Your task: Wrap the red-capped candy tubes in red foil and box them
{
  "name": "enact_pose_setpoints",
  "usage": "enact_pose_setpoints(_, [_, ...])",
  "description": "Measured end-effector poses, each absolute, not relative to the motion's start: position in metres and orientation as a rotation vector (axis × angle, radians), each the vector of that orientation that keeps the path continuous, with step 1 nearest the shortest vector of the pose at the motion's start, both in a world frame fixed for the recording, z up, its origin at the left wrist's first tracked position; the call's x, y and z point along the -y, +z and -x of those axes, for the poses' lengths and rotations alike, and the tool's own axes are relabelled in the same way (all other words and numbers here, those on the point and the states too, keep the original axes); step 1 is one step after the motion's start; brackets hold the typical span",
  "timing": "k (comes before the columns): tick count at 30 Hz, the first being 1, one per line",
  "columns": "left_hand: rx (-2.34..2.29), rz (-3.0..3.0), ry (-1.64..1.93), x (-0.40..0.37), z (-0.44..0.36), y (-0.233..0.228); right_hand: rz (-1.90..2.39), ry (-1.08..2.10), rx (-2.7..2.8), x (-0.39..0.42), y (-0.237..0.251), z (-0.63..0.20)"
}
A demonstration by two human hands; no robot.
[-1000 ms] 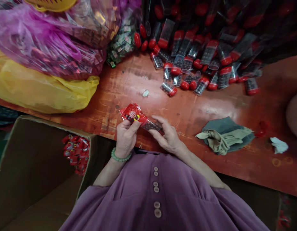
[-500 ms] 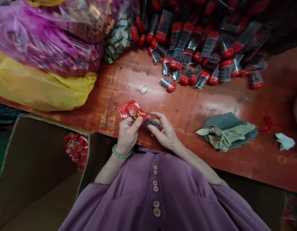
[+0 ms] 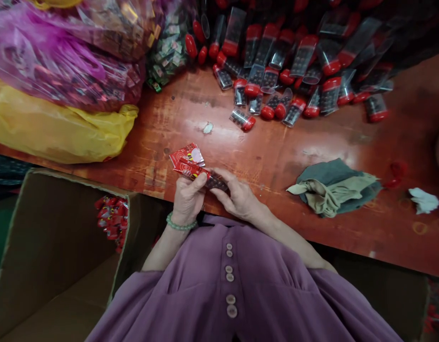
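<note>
My left hand (image 3: 188, 203), a green bead bracelet at its wrist, pinches red printed wrappers (image 3: 187, 156) between thumb and fingers. My right hand (image 3: 240, 197) grips a clear tube of dark round balls (image 3: 217, 182) from its right side. The tube's left end meets the red wrapper; whether it lies inside or under it I cannot tell. Both hands are close together just above the table's front edge. Further back lies a heap of similar tubes with red caps (image 3: 295, 111).
A reddish-brown table (image 3: 162, 128) spans the view. Purple bag (image 3: 73, 71), yellow bag (image 3: 62, 133) and green packets (image 3: 169, 59) stand at back left. An open cardboard box (image 3: 51, 228) with red packets (image 3: 112, 218) is at left. A grey-green cloth (image 3: 340, 187) lies right.
The red wrapper in my left hand has tilted and flattened, and the wrapper behind it shows more. My right hand has shifted slightly left with the tube. The view has moved a little.
</note>
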State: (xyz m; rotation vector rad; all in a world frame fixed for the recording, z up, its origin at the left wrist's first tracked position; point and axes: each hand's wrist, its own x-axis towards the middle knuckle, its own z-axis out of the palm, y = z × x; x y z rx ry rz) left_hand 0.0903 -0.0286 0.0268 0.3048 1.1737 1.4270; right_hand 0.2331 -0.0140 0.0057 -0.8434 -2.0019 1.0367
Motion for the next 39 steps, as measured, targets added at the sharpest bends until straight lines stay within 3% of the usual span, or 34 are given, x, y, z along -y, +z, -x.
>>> enact_pose_setpoints(18, [-1.175,-0.205,1.487,0.033,-0.086,0.011,0.83,1.112,2.073,0.005,0.004,-0.23])
enact_pose_setpoints(27, [-1.177,-0.296,1.318,0.039,-0.09,0.015,0.913,1.495,1.755,0.003,0.003,-0.225])
enact_pose_setpoints(39, [-1.111,-0.07,1.456,0.037,-0.088,0.014,0.76,1.447,1.924,-0.002,-0.002,-0.236])
